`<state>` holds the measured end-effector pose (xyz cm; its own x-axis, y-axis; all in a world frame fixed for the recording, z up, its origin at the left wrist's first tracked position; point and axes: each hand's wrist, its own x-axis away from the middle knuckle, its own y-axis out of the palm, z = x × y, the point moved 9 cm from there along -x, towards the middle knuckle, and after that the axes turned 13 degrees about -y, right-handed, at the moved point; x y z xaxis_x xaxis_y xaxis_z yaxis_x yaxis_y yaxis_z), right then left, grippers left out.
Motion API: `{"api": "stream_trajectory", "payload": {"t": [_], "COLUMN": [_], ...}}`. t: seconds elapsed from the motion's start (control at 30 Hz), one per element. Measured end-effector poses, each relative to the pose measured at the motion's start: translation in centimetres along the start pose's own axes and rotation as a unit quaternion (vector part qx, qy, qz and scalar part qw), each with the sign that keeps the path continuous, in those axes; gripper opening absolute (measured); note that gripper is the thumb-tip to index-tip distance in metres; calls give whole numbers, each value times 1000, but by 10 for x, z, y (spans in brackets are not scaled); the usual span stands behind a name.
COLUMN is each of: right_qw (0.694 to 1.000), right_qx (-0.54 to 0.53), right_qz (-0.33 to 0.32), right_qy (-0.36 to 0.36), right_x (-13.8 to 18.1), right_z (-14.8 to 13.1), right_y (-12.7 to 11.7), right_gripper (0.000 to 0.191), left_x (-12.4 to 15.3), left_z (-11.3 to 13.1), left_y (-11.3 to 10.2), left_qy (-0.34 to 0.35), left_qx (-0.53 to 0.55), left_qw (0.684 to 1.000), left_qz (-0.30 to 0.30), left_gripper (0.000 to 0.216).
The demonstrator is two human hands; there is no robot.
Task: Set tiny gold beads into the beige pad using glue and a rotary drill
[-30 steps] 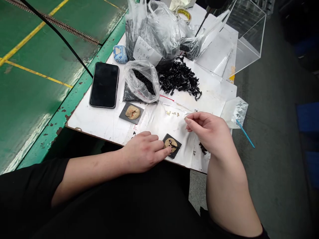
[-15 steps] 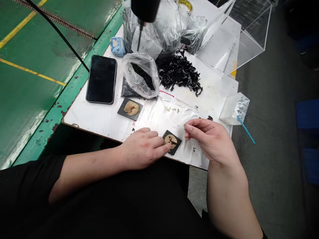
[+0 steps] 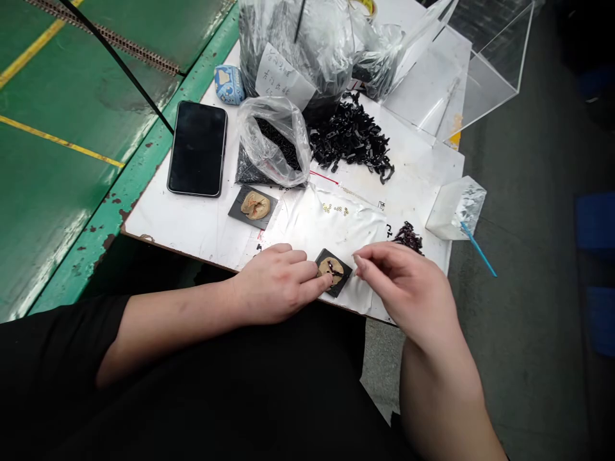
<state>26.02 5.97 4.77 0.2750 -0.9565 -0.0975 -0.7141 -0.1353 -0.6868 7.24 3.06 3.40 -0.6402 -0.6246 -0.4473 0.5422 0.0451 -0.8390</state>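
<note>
Tan disc [image 3: 327, 265] touched by curled left hand [image 3: 281, 283]; right hand [image 3: 410, 282] pinched nearby.

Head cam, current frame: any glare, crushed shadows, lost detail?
Head view: bright highlights on the large plastic bag; head view: black clothing sinks into near-featureless dark; head view: tiny gold-coloured pieces too small for detail; head view: whether the right hand pinches anything can't be resolved.
</note>
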Motion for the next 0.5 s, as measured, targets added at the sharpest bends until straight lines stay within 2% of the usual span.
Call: {"api": "stream_trajectory", "payload": {"t": [0.1,0.2,0.5], "right_qw": [985,965,963], "right_qx": [102,144,157], "right_qz": [-3,19,57], "right_qy": [-142,-216,-214], "right_x": [10,20,31], "right_z": [-33,-48,-43], "right_y": [4,10,24], "right_gripper": [10,19,28], "left_x": [0,0,0], "left_z": [-1,-1,1], "left_y": [0,0,2], "left_qy": [-2,0,3], "left_qx": [1,2,2], "left_qw": [1000,1000,1000], "left_qz": [-3,2,2], "left_gripper": [24,25,25]}}
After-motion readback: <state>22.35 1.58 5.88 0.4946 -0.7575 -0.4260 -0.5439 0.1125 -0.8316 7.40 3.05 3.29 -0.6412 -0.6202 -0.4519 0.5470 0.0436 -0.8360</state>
